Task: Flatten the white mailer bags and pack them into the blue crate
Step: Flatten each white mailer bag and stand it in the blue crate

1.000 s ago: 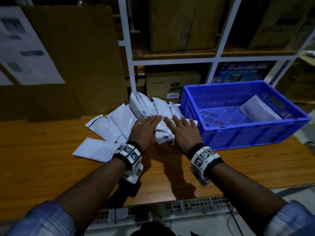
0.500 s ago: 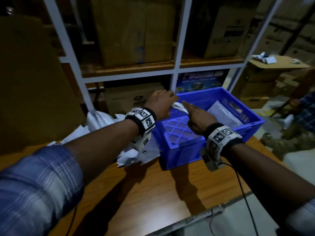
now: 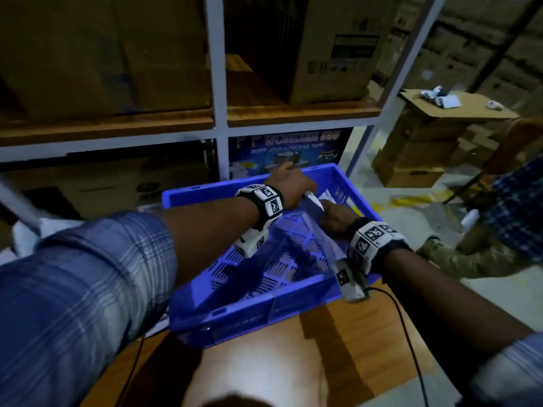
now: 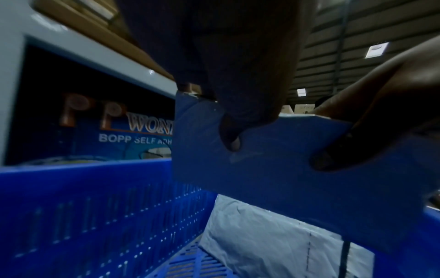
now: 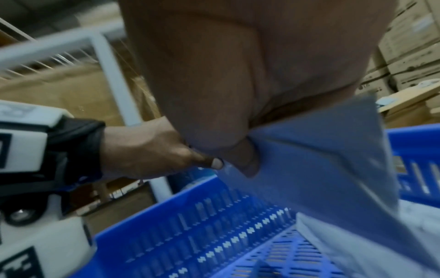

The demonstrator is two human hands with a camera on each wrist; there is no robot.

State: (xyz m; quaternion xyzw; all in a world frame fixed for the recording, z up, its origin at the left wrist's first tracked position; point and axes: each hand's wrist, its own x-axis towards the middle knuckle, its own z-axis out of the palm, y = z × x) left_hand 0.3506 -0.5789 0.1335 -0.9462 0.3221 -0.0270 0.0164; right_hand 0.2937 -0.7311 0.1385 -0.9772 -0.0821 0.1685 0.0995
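The blue crate [image 3: 249, 315] stands on the wooden table in front of me. Both my hands are over its far right part and hold one white mailer bag [image 3: 313, 199] between them. My left hand [image 3: 289, 183] pinches the bag's top edge, and my right hand [image 3: 333, 215] grips its other end. In the left wrist view the held bag [image 4: 273, 169] hangs just above another white mailer [image 4: 273, 244] lying flat on the crate floor. The right wrist view shows the held bag [image 5: 321, 169] in my right hand [image 5: 238, 94], with my left hand [image 5: 154, 150] beside it. A pile of loose mailers [image 3: 26, 239] lies at the left.
A white shelving rack [image 3: 217, 83] with cardboard boxes stands right behind the crate. Another person [image 3: 514, 218] is at the right on the floor side. A black cable [image 3: 411, 333] runs over the table [image 3: 264, 362] from my right wrist.
Both hands left the pile with one mailer and carried it right. From above the crate's near rim it has moved deeper and lower into the crate.
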